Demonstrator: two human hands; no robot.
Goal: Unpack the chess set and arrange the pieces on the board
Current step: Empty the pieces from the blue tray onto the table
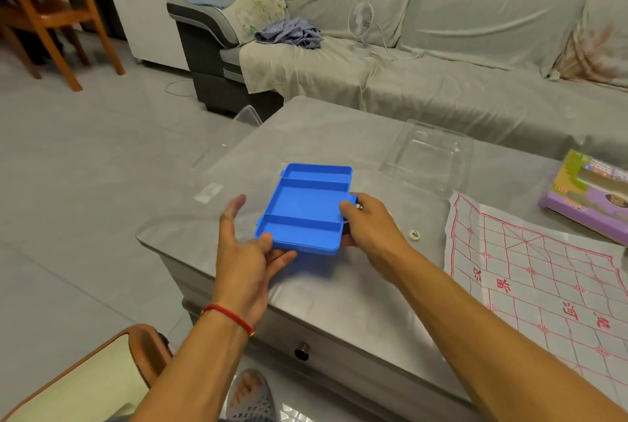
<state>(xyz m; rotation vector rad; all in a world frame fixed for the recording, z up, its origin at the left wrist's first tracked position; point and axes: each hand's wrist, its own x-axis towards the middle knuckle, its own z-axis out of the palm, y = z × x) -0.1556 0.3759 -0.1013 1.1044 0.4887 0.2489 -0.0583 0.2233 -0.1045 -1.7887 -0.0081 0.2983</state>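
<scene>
Both hands hold a blue tray [307, 211] just above the table [339, 296], near its left edge. The tray is open side up, split by two ribs into three compartments, all bare. The left hand [243, 251] grasps the tray's near left corner, thumb on the rim and fingers underneath, with the index finger stretched out and free. The right hand [368, 222] grasps the tray's right side, thumb over the rim beside a small tab, the other fingers hidden below. A red cord [227, 316] circles the left wrist.

On the table just right of the right hand lies one round white piece [414, 234], its marking too small to read. Further right, running to the near right edge, a board sheet [530, 279] lies flat, white with red grid lines and red characters. At the far right edge sits a purple box [588, 197], partly cut off. Towards the far side of the table rests a clear lid [428, 156]. Another clear plastic sheet [217, 163] overhangs the table's left edge.

Beyond the table stands a sofa [441, 47] carrying a small fan [362, 27] and crumpled clothes [289, 32]. A wooden chair [51, 10] stands at far left.
</scene>
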